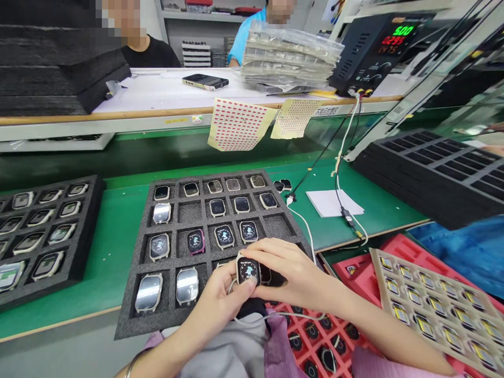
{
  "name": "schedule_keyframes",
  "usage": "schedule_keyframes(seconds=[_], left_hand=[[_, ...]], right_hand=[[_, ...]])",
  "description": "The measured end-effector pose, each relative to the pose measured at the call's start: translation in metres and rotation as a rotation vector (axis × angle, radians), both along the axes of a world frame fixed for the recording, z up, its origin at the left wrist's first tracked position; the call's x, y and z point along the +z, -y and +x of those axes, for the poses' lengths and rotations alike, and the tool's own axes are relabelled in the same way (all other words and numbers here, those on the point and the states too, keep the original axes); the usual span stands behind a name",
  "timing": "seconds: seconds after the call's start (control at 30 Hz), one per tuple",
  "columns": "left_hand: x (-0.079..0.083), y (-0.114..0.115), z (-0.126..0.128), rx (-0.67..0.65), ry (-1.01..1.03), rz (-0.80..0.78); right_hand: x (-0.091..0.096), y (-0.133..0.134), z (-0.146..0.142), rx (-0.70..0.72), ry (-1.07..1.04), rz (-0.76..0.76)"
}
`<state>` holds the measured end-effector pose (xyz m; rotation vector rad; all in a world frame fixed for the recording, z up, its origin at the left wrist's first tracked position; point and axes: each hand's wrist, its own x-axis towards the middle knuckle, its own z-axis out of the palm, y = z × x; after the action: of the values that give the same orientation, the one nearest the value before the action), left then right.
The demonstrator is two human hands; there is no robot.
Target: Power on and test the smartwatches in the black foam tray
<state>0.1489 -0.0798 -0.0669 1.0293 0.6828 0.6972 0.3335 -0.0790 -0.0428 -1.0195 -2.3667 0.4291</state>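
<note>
A smartwatch [248,269] with a lit screen, showing a dial and a small figure, is held above the near edge of a dark grey foam tray [189,212]. My left hand [225,293] grips it from the left, thumb at the lower edge of the screen. Closing on its top and right side are the fingers of my right hand [285,265]. A white cable [275,315] runs by the watch and over my lap. In the tray lie several watch bodies; one has a purple case [196,241], and a few near it have lit screens.
Another foam tray of watches [88,226] lies left. Red trays with round black parts [311,331] and a beige tray [417,289] are at lower right. Beyond are white paper [328,202], stacked black foam [429,173], a power supply [378,52], a phone [205,81] and two people.
</note>
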Motion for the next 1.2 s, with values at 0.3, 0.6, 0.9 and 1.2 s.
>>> schedule_keyframes(seconds=[0.3,0.6,0.9,1.2], left_hand=[[0.005,0.0,0.001,0.051,-0.001,-0.01],[-0.001,0.005,0.003,-0.024,-0.108,0.063],[-0.001,0.009,0.003,-0.128,-0.153,0.011],[-0.014,0.018,0.006,-0.007,-0.126,-0.018]], right_hand=[[0.0,0.001,0.0,-0.015,0.009,0.013],[0.015,-0.004,0.011,0.039,-0.045,-0.122],[0.0,-0.04,0.082,-0.269,0.115,-0.16],[0.032,0.021,0.068,-0.153,0.516,-0.188]])
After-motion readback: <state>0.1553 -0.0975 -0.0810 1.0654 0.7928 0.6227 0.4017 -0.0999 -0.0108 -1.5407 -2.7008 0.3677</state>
